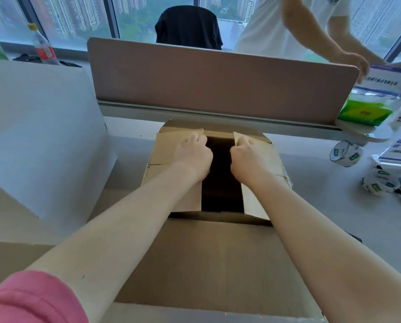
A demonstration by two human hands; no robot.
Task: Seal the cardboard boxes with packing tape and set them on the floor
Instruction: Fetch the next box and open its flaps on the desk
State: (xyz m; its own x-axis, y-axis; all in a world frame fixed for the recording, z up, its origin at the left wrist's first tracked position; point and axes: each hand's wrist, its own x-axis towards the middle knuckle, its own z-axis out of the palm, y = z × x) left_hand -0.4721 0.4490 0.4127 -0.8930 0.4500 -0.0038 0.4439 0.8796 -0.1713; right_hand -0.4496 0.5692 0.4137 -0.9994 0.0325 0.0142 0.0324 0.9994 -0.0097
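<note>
Hands work the brown cardboard box (218,173) on the grey desk (322,206): left hand (193,157) and right hand (247,157) each curl over the inner edge of a side flap, apparently to draw both together for taping. A dark gap remains between them. Printed tape rolls (345,153) lie well right of the right hand. The near flap (213,259) hangs open beneath the forearms, obstructing closure.

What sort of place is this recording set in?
Probably a high-rise office: a desk with a pink divider panel, an office chair behind it, and big windows facing tower blocks. A cardboard box and tape rolls suggest packing work.
</note>
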